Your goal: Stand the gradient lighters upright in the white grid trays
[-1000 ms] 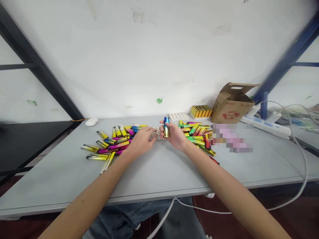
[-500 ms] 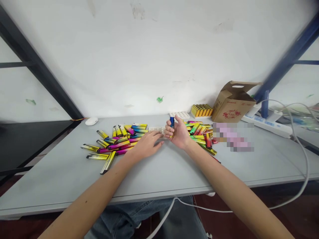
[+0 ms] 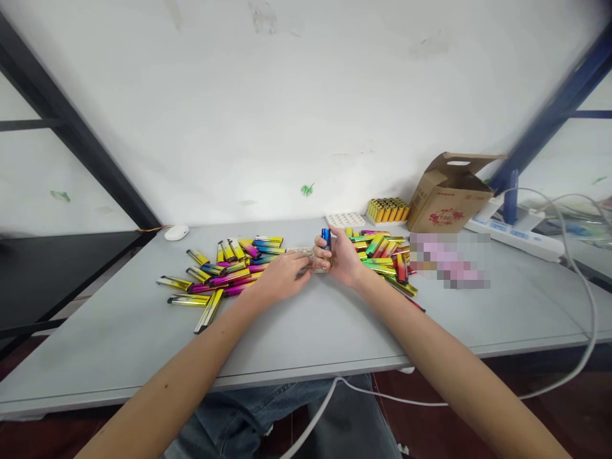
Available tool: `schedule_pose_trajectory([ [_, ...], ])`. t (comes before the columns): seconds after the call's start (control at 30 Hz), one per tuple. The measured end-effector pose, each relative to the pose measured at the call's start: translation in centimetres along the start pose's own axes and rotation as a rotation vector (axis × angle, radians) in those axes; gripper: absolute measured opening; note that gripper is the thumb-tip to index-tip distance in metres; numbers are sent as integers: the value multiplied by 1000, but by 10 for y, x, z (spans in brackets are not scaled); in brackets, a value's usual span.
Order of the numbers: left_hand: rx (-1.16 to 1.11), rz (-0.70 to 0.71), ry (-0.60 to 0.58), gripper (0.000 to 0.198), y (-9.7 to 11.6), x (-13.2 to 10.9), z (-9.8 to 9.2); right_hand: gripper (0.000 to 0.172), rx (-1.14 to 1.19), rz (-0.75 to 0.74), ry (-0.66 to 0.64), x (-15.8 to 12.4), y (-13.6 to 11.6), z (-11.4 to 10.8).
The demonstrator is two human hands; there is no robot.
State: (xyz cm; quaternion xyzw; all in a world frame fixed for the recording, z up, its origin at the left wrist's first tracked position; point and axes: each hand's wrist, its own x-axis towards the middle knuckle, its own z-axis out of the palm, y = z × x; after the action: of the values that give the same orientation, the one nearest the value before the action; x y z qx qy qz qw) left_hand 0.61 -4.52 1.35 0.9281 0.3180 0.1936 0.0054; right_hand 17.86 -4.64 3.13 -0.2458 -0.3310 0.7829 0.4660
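My right hand (image 3: 340, 258) is closed around a shiny blue metallic tube (image 3: 326, 237), held roughly upright with its top showing above my fingers. Beside it on the left, my left hand (image 3: 285, 275) has its fingers bent over a white tray with holes (image 3: 300, 250), which it grips at the near side. Both hands hide much of this tray. To the left lies a loose pile of shiny yellow, magenta and blue flat tubes (image 3: 229, 278), several with black ends. Another pile, of green, red and yellow tubes (image 3: 380, 261), lies just right of my right hand.
At the back stand a second white holed tray (image 3: 345, 220) and a tray of upright yellow tubes (image 3: 388, 210). Further right are an open cardboard box (image 3: 442, 204), a white power strip (image 3: 516, 237) and a loose white cable (image 3: 590, 306). A white mouse-like object (image 3: 176, 233) sits at the left.
My right hand has shifted slightly left with the blue tube, toward my left hand. The left fingers have curled in a little more.
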Motion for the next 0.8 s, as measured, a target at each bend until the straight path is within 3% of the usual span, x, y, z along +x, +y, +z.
schedule_pose_trajectory([
  [0.27, 14, 34, -3, 19, -2, 1, 2, 37, 33, -30, 14, -3, -1, 6],
  [0.67, -19, -28, 3, 19, -2, -1, 0, 36, 69, 17, -156, -7, -7, 3],
  [0.8, -57, 2, 12, 23, -3, -1, 1, 35, 108, -7, -151, -9, -11, 3],
])
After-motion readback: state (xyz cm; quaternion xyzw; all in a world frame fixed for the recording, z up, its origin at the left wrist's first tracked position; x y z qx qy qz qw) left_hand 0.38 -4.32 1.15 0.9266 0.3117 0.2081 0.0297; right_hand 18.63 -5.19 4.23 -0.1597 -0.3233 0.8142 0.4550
